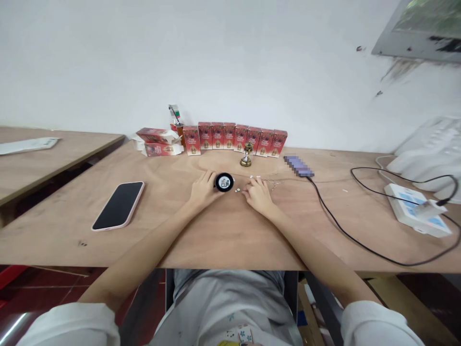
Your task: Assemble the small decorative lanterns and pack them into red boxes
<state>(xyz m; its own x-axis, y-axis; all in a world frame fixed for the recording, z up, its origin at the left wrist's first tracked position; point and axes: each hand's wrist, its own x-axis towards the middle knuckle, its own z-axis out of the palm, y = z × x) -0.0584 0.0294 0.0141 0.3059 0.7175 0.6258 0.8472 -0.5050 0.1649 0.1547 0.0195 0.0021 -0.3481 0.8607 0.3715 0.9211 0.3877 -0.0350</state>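
Observation:
My left hand (pixel 203 190) is closed around the side of a round black-rimmed object (pixel 224 182). Its visible face has a pale centre with dark and metallic parts, too small to make out. My right hand (pixel 258 194) lies palm down on the table just to the right, fingers bent and apart, with nothing visible in them. Between the hands, near my right fingertips, are small pale discs (pixel 237 190). Little white pieces (pixel 255 177) and thin wires (pixel 275 182) lie beyond my right hand. A small brass-coloured lantern-like ornament (pixel 246 156) stands behind.
Several red boxes (pixel 218 136) stand along the wall, with opened red cartons (pixel 158 142) at their left. A phone (pixel 118 205) lies on the left. At right, a second phone (pixel 298 166) has a black cable (pixel 334 223) running to a white power strip (pixel 418 209).

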